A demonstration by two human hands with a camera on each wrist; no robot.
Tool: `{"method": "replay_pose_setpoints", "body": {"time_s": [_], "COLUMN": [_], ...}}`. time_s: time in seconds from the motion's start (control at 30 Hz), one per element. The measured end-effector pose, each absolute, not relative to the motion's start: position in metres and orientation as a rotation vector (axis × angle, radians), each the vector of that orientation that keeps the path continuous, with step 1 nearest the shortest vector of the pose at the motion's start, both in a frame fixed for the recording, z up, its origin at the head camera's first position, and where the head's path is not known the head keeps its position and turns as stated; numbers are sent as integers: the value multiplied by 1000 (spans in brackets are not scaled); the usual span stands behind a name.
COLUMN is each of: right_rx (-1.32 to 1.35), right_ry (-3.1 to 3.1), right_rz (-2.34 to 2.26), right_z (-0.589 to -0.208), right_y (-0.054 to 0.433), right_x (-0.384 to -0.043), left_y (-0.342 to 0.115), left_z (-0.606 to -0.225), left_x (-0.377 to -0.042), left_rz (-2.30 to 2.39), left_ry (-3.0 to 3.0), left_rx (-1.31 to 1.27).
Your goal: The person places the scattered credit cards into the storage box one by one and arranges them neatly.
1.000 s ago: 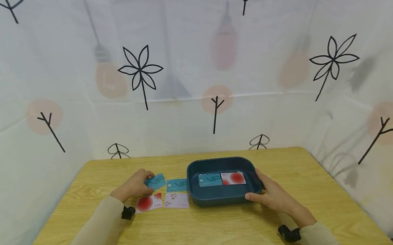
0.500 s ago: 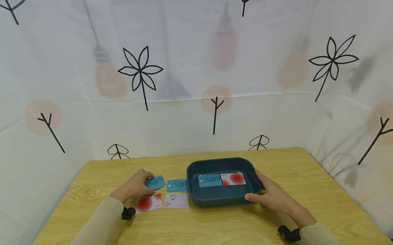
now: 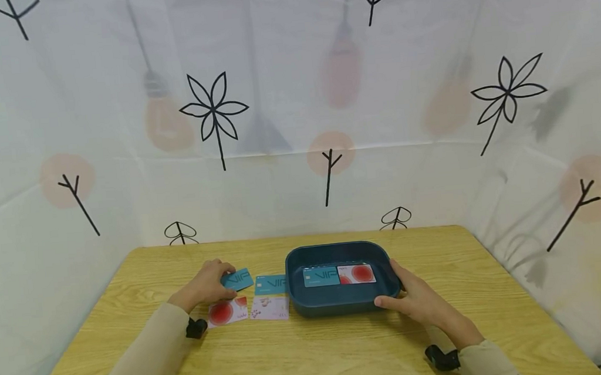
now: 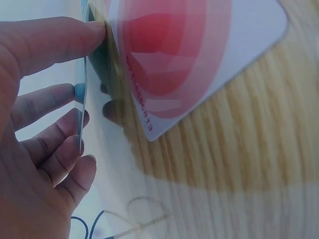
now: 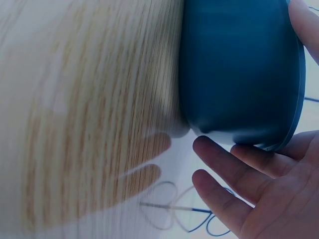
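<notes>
Tabletop (image 3: pixel 313 354) layout: unchanged from half-second earlier.
Left hand (image 3: pixel 207 283) pinches blue card (image 3: pixel 239 279); right hand (image 3: pixel 418 296) touches tray (image 3: pixel 336 309), fingers spread.

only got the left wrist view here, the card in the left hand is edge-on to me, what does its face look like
Observer: From the head view, the left hand holds a blue card with VIP printed on its face.
Operator: ok and what's the other hand on
Observer: The right hand holds the dark blue tray at its right end.
</notes>
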State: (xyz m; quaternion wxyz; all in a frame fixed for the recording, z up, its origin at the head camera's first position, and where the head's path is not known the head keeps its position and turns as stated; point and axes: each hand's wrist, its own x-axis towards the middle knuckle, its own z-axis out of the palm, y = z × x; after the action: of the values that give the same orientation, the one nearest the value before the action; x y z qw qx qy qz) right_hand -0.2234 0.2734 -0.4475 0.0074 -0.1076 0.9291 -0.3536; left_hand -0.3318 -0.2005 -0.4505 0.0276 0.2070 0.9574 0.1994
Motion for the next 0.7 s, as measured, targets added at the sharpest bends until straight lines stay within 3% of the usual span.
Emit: {"method": "replay_pose_setpoints", "body": {"time_s": [0.7], "right_rx": [-335], "right_ry": [2924], "right_rz": [-1076], "right_z": [-448], "right_y": [274], "right_x": [-223], "left_y": [-193], "left_z": [-442], "left_x": [-325], "left_rz": [610], "left_ry": [3025], "left_rx": [719]}}
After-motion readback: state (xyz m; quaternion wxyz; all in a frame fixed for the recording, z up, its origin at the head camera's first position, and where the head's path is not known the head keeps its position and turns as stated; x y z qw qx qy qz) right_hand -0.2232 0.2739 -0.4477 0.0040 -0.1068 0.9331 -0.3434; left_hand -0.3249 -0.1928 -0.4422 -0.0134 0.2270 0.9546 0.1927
